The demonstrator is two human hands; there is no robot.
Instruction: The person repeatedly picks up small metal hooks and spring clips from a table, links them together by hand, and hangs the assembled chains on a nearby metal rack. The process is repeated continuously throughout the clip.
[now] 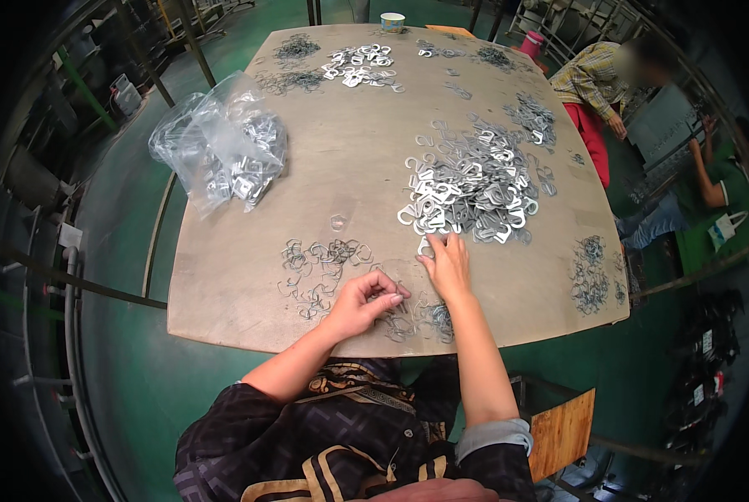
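My right hand is at the near edge of a big heap of flat metal hooks. Its thumb and fingers close on one light-coloured metal hook. Lower and to the left, my left hand is closed in a pinch over the table; a small thin grey piece shows at its fingertips, too small to make out. Loose bent wire clips lie just beyond and left of that hand. Another small pile of wire clips sits between my forearms near the front edge.
A clear plastic bag of metal parts rests on the table at the left. More wire clips lie at the right edge. Small piles of hooks and a paper cup are at the far side. People work beyond the right edge.
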